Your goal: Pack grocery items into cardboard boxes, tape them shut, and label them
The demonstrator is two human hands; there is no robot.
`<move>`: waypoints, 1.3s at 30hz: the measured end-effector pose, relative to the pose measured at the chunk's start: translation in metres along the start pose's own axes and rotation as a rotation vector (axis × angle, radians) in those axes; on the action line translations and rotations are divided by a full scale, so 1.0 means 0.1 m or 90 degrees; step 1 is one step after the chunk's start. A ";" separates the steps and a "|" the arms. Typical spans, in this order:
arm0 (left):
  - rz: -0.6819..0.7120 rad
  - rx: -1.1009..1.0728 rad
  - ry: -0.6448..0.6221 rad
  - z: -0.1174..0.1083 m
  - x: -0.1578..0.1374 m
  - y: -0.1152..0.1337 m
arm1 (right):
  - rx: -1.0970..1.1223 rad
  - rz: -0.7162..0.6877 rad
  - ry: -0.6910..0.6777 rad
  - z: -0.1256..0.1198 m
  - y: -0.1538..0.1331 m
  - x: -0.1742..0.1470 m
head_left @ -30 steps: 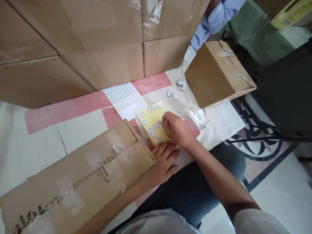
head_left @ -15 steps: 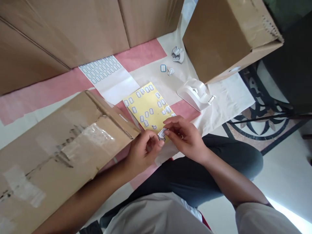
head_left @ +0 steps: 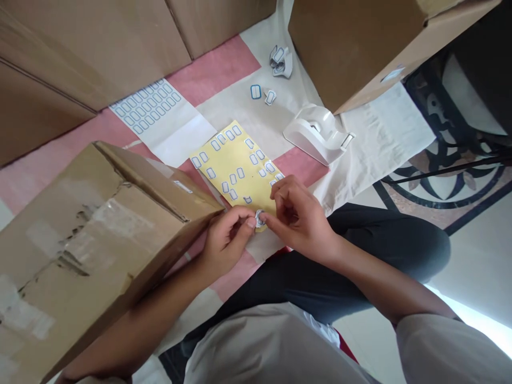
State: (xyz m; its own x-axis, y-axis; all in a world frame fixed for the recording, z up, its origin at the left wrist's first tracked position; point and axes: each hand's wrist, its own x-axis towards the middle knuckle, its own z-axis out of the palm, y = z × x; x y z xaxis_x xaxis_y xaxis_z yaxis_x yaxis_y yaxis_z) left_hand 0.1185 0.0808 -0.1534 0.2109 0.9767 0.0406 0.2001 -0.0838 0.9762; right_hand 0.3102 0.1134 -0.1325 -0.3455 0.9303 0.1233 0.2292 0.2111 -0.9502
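Observation:
A small blue-bordered label [head_left: 260,218], looking crumpled or folded, is between my two hands over the near corner of the yellow sheet [head_left: 224,154]. My left hand [head_left: 230,234] pinches its left side between thumb and finger. From the right, my right hand [head_left: 300,218] has its thumb on the label, with the other fingers curled; the finger behind the label is hidden. Several similar labels lie scattered on the yellow sheet, and one folded scrap [head_left: 247,200] lies just beyond my fingers.
A sheet of printed labels [head_left: 184,133] lies beyond on the pink-and-white cloth [head_left: 224,69]. A white tape dispenser [head_left: 316,133] stands to the right. Further back are a single label [head_left: 255,92], a cut label [head_left: 270,97] and crumpled paper [head_left: 281,61]. Cardboard boxes [head_left: 92,229] crowd the left, back and right.
My left hand has closed in and now grips the label, which my right hand held alone before. The view has shifted slightly, so the surroundings sit differently.

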 end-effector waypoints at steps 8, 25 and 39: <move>0.036 0.008 0.024 -0.02 -0.02 0.01 | -0.223 -0.209 -0.057 -0.02 0.00 -0.05; 0.112 0.109 0.075 -0.01 0.00 0.04 | -0.435 -0.291 -0.013 0.03 -0.05 -0.08; 0.086 0.102 0.038 -0.02 -0.02 0.06 | -0.252 -0.190 -0.071 0.01 -0.03 -0.08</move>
State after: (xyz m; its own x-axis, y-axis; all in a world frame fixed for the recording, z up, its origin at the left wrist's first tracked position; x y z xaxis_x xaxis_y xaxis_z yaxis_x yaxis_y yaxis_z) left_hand 0.1171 0.0788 -0.1475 0.1896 0.9639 0.1867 0.3240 -0.2409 0.9149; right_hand 0.3109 0.1053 -0.1306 -0.5392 0.7787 0.3210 0.4249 0.5805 -0.6946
